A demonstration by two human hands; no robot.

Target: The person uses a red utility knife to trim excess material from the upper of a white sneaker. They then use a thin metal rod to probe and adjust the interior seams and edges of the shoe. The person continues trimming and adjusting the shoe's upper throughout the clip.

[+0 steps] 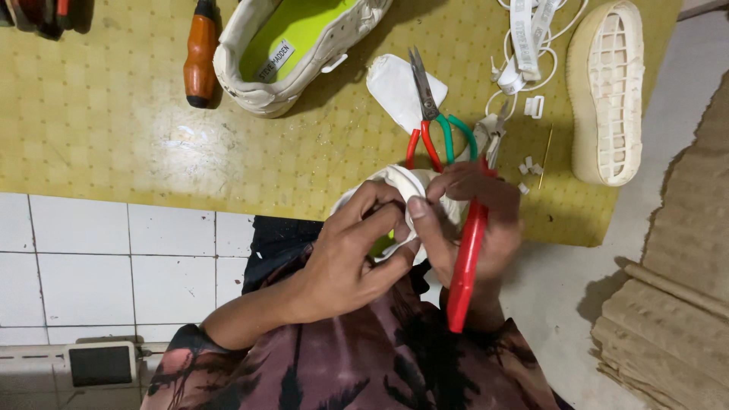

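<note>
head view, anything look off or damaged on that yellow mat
The cream sole lies upside down at the mat's right edge, apart from any shoe. The white shoe lies unlaced, its laces in a loose tangle, with small white bits scattered nearby. Nothing looks spilled.

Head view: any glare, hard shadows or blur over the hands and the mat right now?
Head view: lighting is even and soft; a pale worn sheen on the yellow mat, no real glare; soft shadows beside the white shoe and the sole; left hand, right hand and red-handled pliers are fairly sharp.
</note>
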